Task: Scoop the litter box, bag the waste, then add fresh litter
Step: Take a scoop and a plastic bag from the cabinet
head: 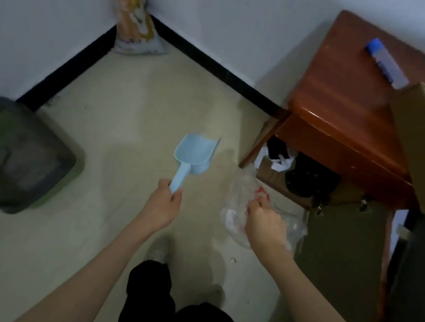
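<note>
**Scoop and Bag in Hand: Handling Notes**

My left hand [164, 203] grips the handle of the blue scoop [194, 152], which looks rigid and light; hold it low on the handle. My right hand [265, 222] pinches the clear plastic bag [240, 190], which is limp, slippery and best gripped at the rim. The litter box [16, 154] sits on the floor to the left, well apart. The litter sack [133, 20] leans in the corner and is probably heavy. The floor between is open; the wooden desk [354, 100] crowds the right.

Pale blue scoop [195, 150], dark grey litter box [16, 154]
</note>
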Demonstrator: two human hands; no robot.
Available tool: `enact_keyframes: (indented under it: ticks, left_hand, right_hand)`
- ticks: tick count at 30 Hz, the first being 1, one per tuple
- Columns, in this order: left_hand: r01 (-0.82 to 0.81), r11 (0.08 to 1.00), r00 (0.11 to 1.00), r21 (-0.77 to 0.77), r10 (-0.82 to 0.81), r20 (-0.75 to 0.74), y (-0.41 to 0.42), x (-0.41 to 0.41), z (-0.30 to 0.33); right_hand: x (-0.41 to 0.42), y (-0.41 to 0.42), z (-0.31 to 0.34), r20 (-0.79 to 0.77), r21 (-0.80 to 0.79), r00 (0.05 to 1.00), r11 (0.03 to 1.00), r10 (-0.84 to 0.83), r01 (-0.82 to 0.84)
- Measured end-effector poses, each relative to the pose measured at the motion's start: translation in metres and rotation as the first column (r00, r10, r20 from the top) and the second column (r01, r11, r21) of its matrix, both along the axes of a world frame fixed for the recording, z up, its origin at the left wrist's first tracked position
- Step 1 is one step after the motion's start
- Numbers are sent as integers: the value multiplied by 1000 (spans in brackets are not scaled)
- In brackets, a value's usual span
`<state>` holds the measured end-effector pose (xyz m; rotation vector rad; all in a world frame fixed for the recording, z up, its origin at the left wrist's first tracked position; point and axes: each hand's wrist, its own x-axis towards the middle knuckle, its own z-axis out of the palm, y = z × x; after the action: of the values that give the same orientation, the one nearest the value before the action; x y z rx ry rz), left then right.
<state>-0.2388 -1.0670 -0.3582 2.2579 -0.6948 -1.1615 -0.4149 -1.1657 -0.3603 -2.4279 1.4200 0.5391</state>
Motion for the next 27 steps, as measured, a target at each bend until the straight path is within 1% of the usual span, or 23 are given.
enact_keyframes:
  ticks: [1,2,3,4,5,7,9,12,14,15,17,20,22,24,25,27]
  left_hand:
    - [-33,999,999,-4,33,2,13,5,7]
    - [-60,998,998,-11,60,5,26,10,13]
    - [-79,997,997,-25,79,5,39,14,17]
    - [-90,995,996,-41,90,2,52,19,21]
    - [-93,994,996,-60,93,-4,63,23,24]
    - [-105,990,994,-97,104,-18,83,33,32]
    - [-113,983,994,-146,110,-26,101,49,37]
    - [-82,976,996,-202,84,5,131,77,36]
    - [-59,971,997,-231,67,24,153,101,31]
    - [-61,969,997,-241,70,31,165,114,29]
    - [-97,960,994,-262,107,22,187,142,26]
    - [-170,931,985,-324,168,-34,221,182,18]
    - [-255,915,967,-314,242,-80,243,208,10]
    - [-315,912,946,-262,280,-162,266,233,2]
    - [-303,923,947,-238,263,-183,276,245,-2]
    - [-233,949,965,-213,198,-173,285,266,-1]
  right_hand:
    - [11,8,3,62,24,998,1000,2,-4]
    - [22,17,5,164,72,986,997,-31,20]
    - [35,25,9,271,134,958,989,-91,56]
    - [51,34,15,345,200,925,975,-160,94]
    - [67,43,22,387,274,894,954,-226,123]
    - [101,60,34,432,437,830,887,-354,151]
    - [138,79,43,458,570,746,804,-484,171]
    - [192,110,45,425,707,652,680,-628,195]
    - [228,135,42,380,764,618,611,-688,210]
    - [247,148,40,363,773,621,596,-695,216]
    - [283,175,35,356,758,648,614,-674,222]
    - [330,207,28,383,744,647,636,-659,206]
    - [356,221,23,401,716,678,673,-616,188]
    - [380,232,18,404,711,696,682,-594,169]
    - [391,237,17,404,723,698,674,-591,152]
    - [413,250,14,402,768,693,633,-598,101]
